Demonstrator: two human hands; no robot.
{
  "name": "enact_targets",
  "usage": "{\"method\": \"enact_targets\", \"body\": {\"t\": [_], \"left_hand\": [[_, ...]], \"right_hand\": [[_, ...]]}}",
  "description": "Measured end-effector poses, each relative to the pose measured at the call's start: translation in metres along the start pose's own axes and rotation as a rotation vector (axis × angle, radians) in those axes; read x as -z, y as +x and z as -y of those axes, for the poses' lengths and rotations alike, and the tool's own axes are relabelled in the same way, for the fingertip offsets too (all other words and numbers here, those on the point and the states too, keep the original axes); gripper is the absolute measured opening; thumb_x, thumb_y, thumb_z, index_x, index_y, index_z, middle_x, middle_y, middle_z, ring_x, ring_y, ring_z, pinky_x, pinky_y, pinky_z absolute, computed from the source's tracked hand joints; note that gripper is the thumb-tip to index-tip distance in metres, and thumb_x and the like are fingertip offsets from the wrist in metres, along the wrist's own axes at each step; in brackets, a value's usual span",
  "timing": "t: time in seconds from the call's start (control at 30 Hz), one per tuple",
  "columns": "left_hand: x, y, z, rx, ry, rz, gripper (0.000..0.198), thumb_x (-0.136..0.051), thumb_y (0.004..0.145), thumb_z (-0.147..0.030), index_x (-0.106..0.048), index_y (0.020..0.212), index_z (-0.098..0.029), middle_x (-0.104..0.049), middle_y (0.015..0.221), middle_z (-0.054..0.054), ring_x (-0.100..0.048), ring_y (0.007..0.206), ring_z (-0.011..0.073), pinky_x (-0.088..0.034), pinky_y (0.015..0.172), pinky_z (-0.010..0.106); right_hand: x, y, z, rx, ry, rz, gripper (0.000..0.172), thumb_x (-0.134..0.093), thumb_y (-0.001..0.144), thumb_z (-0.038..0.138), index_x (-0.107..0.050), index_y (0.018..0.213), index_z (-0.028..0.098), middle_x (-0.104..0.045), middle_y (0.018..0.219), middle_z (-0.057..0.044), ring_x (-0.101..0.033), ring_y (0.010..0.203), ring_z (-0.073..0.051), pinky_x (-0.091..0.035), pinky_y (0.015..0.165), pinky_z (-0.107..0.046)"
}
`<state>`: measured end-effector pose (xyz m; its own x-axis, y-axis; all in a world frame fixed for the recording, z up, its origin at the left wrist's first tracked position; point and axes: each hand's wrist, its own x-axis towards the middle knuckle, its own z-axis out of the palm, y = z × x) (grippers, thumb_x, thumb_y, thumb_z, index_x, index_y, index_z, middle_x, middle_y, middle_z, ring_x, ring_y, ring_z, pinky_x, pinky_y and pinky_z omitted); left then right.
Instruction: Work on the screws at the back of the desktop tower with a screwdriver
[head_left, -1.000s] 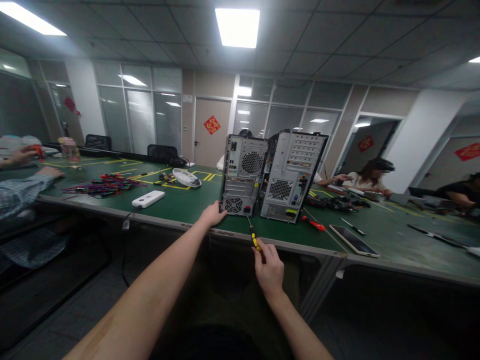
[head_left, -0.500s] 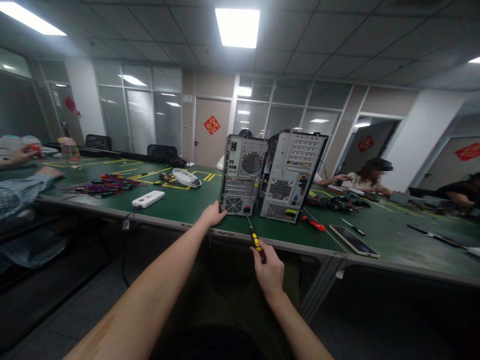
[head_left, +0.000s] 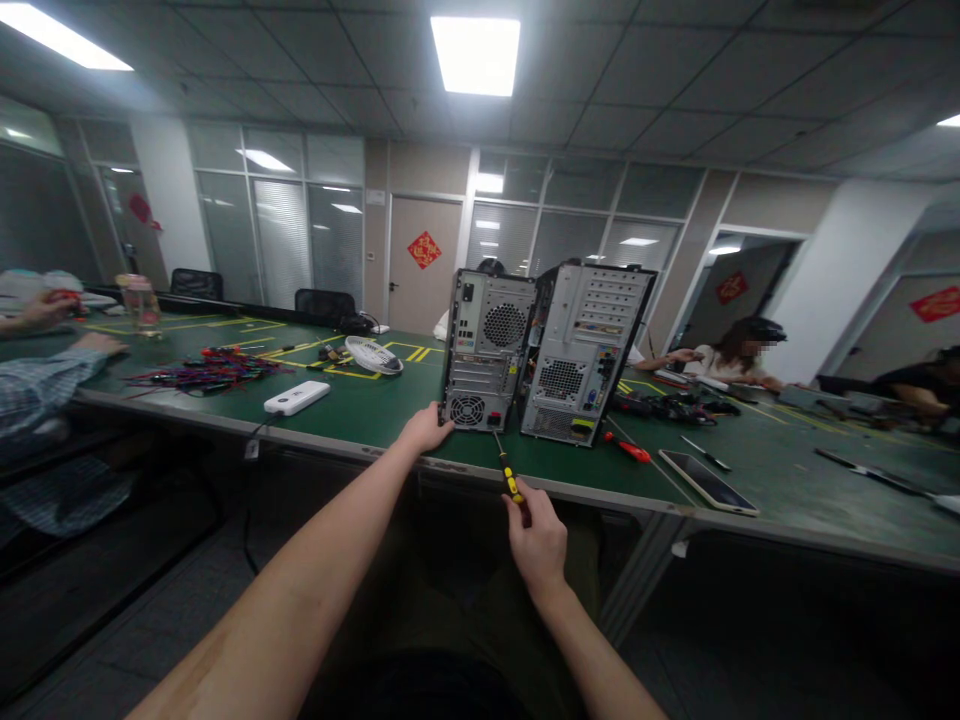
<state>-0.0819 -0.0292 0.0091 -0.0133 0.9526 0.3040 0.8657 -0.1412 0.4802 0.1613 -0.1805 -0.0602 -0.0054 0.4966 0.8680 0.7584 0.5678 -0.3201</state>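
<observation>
In my right hand (head_left: 538, 535) is a yellow-and-black screwdriver (head_left: 511, 480), gripped by its handle. Its thin shaft points up at the bottom edge of a computer tower (head_left: 487, 345), beside the red part at its lower right. Whether the tip sits in a screw is too small to tell. My left hand (head_left: 427, 430) clasps the tower's lower left corner, with some fingers hidden behind its side. The tower stands upright, its back panel with fan grilles and ports facing me. Close on its right stands a second computer tower (head_left: 589, 355).
On the green table (head_left: 375, 425) lie a white power bank-like box (head_left: 297, 398), a cable bundle (head_left: 214, 370), a fan-like white ring (head_left: 373, 355), a red-handled tool (head_left: 628, 448), a phone (head_left: 707, 481) and black cables (head_left: 679, 408). Co-workers sit at left and right.
Hardly anything differs: both my hands, the screwdriver and the towers keep their places. At left, the co-worker's sleeve and hand have shifted slightly.
</observation>
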Motion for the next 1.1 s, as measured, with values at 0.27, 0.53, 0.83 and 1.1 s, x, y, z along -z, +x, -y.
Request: {"method": "enact_targets", "body": {"t": [0.27,0.53,0.83,1.1], "left_hand": [[0.0002,0.0,-0.0002,-0.006,-0.005,-0.001,0.053,-0.058,0.092,-0.052,-0.052,0.131,-0.016,-0.068,0.131,0.019,-0.066,0.12,0.0314,-0.05,0.096,0.036],[0.0017,-0.0017,-0.0009,-0.01,-0.002,-0.005,0.052,-0.058,0.092,-0.051,-0.052,0.132,-0.017,-0.068,0.13,0.019,-0.066,0.12,0.031,-0.05,0.095,0.035],[0.0041,-0.0034,-0.0048,0.002,0.017,0.009,0.052,-0.058,0.092,-0.049,-0.051,0.131,-0.015,-0.069,0.128,0.018,-0.066,0.12,0.0315,-0.05,0.095,0.035],[0.0015,-0.0009,-0.0018,-0.007,0.017,0.002,0.053,-0.058,0.092,-0.051,-0.051,0.132,-0.016,-0.069,0.128,0.018,-0.066,0.119,0.032,-0.05,0.095,0.036]], "right_hand": [[0.0004,0.0001,0.001,-0.018,-0.003,-0.009,0.03,-0.056,0.101,0.036,-0.07,0.117,0.015,-0.072,0.089,-0.006,-0.063,0.062,-0.013,-0.051,0.062,-0.024],[0.0018,-0.0002,0.0004,-0.003,-0.02,0.005,0.031,-0.051,0.103,0.031,-0.069,0.123,0.017,-0.07,0.092,-0.007,-0.068,0.077,-0.017,-0.052,0.07,-0.025],[-0.0028,-0.0016,-0.0018,-0.023,0.018,-0.019,0.032,-0.059,0.1,0.039,-0.07,0.115,0.013,-0.072,0.086,-0.005,-0.06,0.057,-0.011,-0.049,0.059,-0.023],[0.0011,-0.0008,-0.0007,-0.008,-0.021,0.006,0.031,-0.048,0.103,0.03,-0.068,0.123,0.018,-0.067,0.091,-0.006,-0.066,0.075,-0.016,-0.051,0.068,-0.025]]}}
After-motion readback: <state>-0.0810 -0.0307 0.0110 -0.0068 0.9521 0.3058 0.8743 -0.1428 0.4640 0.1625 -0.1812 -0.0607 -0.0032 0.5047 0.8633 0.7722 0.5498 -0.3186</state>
